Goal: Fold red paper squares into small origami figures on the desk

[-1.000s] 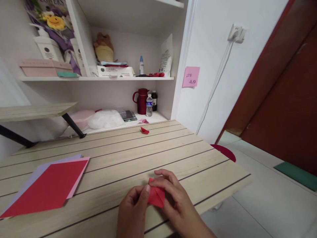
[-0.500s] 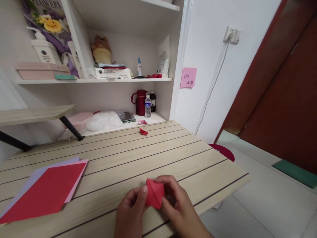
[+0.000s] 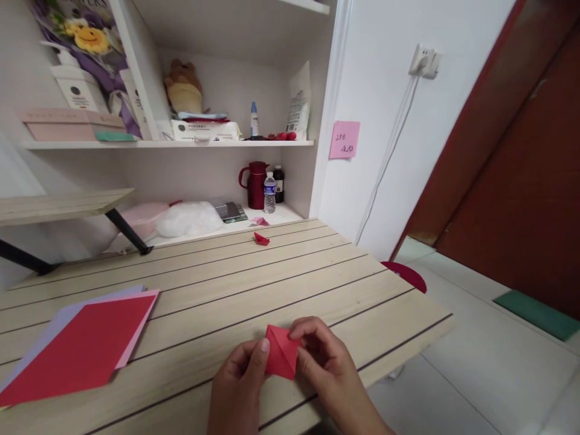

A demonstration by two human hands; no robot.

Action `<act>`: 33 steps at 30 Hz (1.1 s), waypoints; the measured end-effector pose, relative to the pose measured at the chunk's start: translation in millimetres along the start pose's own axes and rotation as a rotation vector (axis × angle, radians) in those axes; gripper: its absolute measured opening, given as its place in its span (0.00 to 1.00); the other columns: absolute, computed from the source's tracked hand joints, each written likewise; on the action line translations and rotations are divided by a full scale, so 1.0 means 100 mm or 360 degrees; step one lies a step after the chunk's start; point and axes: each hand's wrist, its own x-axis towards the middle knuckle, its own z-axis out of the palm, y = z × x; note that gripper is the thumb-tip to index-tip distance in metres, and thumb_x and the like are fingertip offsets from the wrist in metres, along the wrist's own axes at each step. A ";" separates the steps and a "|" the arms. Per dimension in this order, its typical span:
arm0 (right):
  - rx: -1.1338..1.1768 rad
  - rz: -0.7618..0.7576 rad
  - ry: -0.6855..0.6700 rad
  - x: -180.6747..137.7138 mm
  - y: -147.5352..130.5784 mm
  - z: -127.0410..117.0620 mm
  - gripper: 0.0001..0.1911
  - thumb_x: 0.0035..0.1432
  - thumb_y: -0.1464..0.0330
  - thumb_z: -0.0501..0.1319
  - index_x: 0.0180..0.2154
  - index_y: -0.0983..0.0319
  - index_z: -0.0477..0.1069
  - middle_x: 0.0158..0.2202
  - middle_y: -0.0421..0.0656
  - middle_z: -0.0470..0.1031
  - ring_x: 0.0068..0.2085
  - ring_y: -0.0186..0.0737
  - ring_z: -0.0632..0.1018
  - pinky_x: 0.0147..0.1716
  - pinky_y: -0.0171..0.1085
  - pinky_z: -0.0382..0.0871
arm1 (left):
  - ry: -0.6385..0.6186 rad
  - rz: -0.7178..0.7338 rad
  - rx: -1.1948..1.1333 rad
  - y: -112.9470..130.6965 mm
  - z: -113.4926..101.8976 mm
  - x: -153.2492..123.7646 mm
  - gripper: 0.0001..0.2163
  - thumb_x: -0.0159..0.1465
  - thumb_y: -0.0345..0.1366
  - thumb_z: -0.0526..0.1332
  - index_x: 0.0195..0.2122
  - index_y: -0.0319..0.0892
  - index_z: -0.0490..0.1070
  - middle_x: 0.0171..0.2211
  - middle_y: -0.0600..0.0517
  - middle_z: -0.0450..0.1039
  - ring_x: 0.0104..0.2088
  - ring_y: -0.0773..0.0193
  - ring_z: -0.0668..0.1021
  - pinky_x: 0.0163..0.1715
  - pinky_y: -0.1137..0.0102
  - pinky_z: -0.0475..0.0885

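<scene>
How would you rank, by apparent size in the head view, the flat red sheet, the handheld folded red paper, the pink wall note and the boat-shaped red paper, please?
1. Flat red sheet
2. Handheld folded red paper and pink wall note: too alike to rank
3. Boat-shaped red paper

The folded paper (image 3: 281,354) is plain red — the tabletop (image 3: 226,296) pale beige, thinly striped in dark.

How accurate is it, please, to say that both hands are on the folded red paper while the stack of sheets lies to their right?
Not quite: the left hand and right hand are on the folded red paper, but the head view shows the stack of sheets to their left.
</scene>
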 end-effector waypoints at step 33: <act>-0.0070 0.0339 -0.0238 -0.13 -0.14 0.27 0.11 0.60 0.59 0.63 0.39 0.61 0.71 0.35 0.44 0.78 0.34 0.39 0.76 0.34 0.35 0.69 | 0.0435 0.0764 0.1159 0.02 -0.44 -0.35 0.10 0.60 0.42 0.62 0.42 0.54 0.78 0.35 0.54 0.81 0.35 0.58 0.81 0.40 0.66 0.74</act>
